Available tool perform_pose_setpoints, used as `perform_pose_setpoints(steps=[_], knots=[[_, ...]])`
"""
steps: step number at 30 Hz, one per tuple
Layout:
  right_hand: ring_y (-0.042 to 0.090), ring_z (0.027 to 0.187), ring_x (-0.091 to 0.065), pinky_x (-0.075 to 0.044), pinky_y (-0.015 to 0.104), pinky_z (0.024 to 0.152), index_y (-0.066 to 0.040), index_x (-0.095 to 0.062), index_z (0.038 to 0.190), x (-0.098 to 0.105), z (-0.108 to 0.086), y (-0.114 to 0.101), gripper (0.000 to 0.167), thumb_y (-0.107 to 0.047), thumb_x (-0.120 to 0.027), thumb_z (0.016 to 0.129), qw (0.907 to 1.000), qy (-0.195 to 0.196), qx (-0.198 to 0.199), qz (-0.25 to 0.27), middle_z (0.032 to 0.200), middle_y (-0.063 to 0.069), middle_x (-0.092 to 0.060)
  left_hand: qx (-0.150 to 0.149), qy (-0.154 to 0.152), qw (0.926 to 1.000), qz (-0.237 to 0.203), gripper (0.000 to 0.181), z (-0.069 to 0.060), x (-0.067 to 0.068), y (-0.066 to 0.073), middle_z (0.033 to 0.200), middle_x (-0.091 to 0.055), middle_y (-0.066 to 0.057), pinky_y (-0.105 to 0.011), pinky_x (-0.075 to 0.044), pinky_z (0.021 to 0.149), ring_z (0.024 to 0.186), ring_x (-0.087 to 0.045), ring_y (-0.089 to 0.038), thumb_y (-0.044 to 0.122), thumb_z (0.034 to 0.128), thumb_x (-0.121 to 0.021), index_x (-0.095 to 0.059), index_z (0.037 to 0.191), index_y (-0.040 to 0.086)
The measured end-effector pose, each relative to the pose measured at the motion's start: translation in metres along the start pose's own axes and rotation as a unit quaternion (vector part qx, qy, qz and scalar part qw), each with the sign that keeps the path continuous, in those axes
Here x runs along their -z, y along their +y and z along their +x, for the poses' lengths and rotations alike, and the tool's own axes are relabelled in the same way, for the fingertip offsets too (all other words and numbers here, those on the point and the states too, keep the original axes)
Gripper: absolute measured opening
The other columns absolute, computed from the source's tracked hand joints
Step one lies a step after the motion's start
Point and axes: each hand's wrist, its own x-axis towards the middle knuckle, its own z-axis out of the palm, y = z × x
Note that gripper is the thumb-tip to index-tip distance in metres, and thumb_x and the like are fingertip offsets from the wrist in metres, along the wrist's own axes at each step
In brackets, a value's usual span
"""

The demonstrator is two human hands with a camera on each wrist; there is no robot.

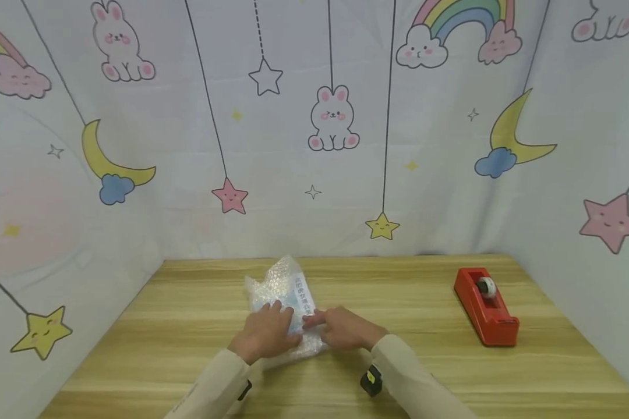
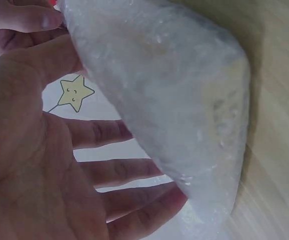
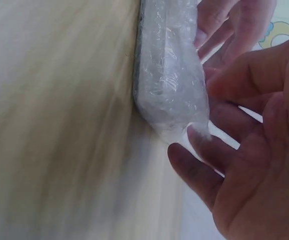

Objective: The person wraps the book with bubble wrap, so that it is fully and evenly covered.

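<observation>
A flat book-like item with a printed title is wrapped in bubble wrap (image 1: pixel 280 282) and lies on the wooden table. My left hand (image 1: pixel 268 330) rests on its near left part, fingers spread and fairly straight. From the right, my right hand (image 1: pixel 346 327) touches the wrap with its index finger extended. In the left wrist view, the fingertips lie along the edge of the bubble wrap (image 2: pixel 169 95). The right wrist view shows loosely bent fingers against the end of the wrapped bundle (image 3: pixel 172 80). The undersides of the wrap are hidden.
A red tape dispenser (image 1: pixel 484 308) with a roll of clear tape (image 1: pixel 486 287) stands at the right of the table (image 1: pixel 398 279). Behind and at both sides hangs a white cloth (image 1: pixel 293 221) printed with stars, moons and rabbits.
</observation>
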Motion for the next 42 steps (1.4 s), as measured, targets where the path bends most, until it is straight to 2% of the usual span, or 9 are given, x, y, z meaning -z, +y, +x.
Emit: perform_pose_setpoints(steps=[4,5,10,12,14,22,30,37,42], knots=[[0.024,0.144,-0.047,-0.046,0.031,0.092,-0.020,-0.062,0.138,0.003,-0.009,0.006,0.052,-0.002,-0.050,0.091,0.9994,0.004,0.018,0.030,0.150,0.003,-0.054,0.006,0.003,1.0000,0.004,0.052,0.001,-0.002,0.002,0.103,-0.062,-0.016,-0.052,-0.058,0.073,0.093,-0.062,-0.034,0.046,0.0847,-0.075,-0.062,0.112,0.003],[0.023,0.133,-0.057,-0.047,0.030,0.087,-0.020,-0.062,0.138,0.005,-0.011,0.007,0.051,-0.003,-0.049,0.092,0.9989,0.009,0.020,0.041,0.148,0.004,-0.057,0.008,0.005,0.9999,0.005,0.053,0.001,-0.003,0.002,0.104,-0.062,-0.016,-0.051,-0.057,0.072,0.092,-0.062,-0.033,0.046,0.0843,-0.076,-0.061,0.112,0.003],[0.021,0.110,-0.067,-0.055,0.037,0.091,-0.011,-0.065,0.134,0.021,-0.023,0.020,0.040,-0.008,-0.049,0.097,0.9954,0.042,0.030,0.081,0.136,0.008,-0.067,0.012,0.011,0.9999,0.004,0.052,0.002,-0.003,0.003,0.099,-0.061,-0.014,-0.050,-0.056,0.070,0.087,-0.060,-0.031,0.045,0.0826,-0.077,-0.060,0.108,0.004],[0.025,0.116,-0.068,-0.057,0.038,0.094,-0.006,-0.065,0.132,0.027,-0.030,0.028,0.035,-0.009,-0.048,0.101,0.9920,0.050,0.032,0.111,0.130,0.012,-0.070,0.010,0.013,0.9999,0.002,0.051,0.002,-0.004,0.003,0.098,-0.060,-0.014,-0.050,-0.056,0.069,0.086,-0.059,-0.031,0.045,0.0824,-0.077,-0.060,0.107,0.004],[0.027,0.108,-0.071,-0.059,0.036,0.086,-0.002,-0.064,0.130,0.036,-0.039,0.037,0.032,-0.009,-0.048,0.103,0.9883,0.059,0.031,0.138,0.119,0.014,-0.073,0.009,0.016,0.9998,-0.001,0.050,0.002,-0.004,0.003,0.097,-0.060,-0.014,-0.050,-0.056,0.068,0.086,-0.059,-0.031,0.045,0.0824,-0.077,-0.060,0.106,0.004],[0.015,0.077,-0.069,-0.055,0.033,0.059,0.002,-0.065,0.123,0.066,-0.096,0.079,0.029,-0.014,-0.050,0.103,0.9761,0.129,-0.048,0.169,0.094,0.013,-0.074,0.004,0.019,0.9998,-0.003,0.050,0.003,-0.007,0.004,0.097,-0.061,-0.015,-0.050,-0.056,0.069,0.085,-0.059,-0.031,0.045,0.0830,-0.076,-0.060,0.106,0.003],[0.016,0.069,-0.064,-0.051,0.030,0.058,0.004,-0.060,0.127,0.082,-0.152,0.119,0.033,-0.017,-0.050,0.105,0.9540,0.179,-0.125,0.205,0.094,0.012,-0.069,0.003,0.021,0.9998,0.002,0.050,0.003,-0.006,0.004,0.095,-0.060,-0.015,-0.049,-0.054,0.068,0.083,-0.057,-0.031,0.044,0.0828,-0.076,-0.060,0.105,0.002],[0.013,0.062,-0.063,-0.050,0.028,0.053,0.009,-0.055,0.132,0.082,-0.181,0.138,0.036,-0.015,-0.051,0.104,0.9401,0.219,-0.160,0.207,0.089,0.010,-0.072,0.005,0.016,0.9999,-0.001,0.049,0.003,-0.003,0.003,0.096,-0.061,-0.015,-0.050,-0.054,0.068,0.083,-0.058,-0.032,0.044,0.0830,-0.076,-0.060,0.104,0.002],[0.011,0.054,-0.059,-0.051,0.028,0.053,0.011,-0.055,0.131,0.083,-0.197,0.141,0.039,-0.017,-0.053,0.104,0.9318,0.261,-0.187,0.170,0.080,0.008,-0.073,0.004,0.015,0.9999,0.001,0.050,0.002,-0.003,0.005,0.097,-0.062,-0.016,-0.050,-0.055,0.068,0.084,-0.059,-0.032,0.043,0.0828,-0.076,-0.061,0.105,0.002]])
